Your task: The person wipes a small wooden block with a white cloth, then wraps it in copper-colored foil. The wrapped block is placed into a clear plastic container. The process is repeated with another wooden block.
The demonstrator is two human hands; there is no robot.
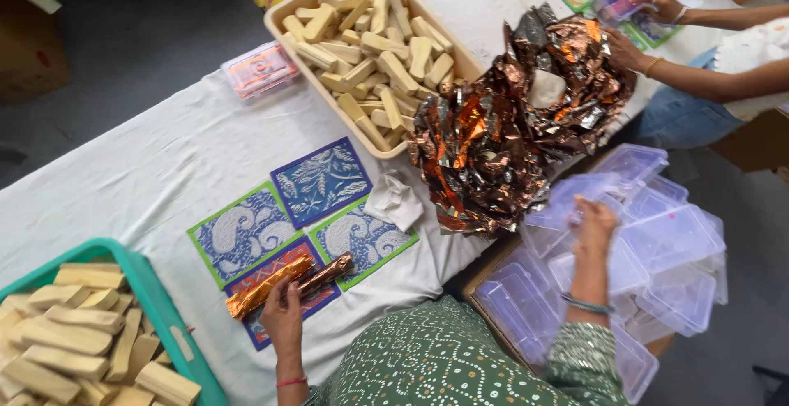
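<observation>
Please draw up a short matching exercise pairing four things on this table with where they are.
Things:
1. foil-wrapped bars
2. clear plastic boxes
3. crumpled foil heap
4. green crate

Places:
A. under the right hand
B. bottom left corner, holding pale blocks
C. under the left hand, on patterned cards
D. beside the beige tray

Pairs: 1-C, 2-A, 3-D, 4-B
</observation>
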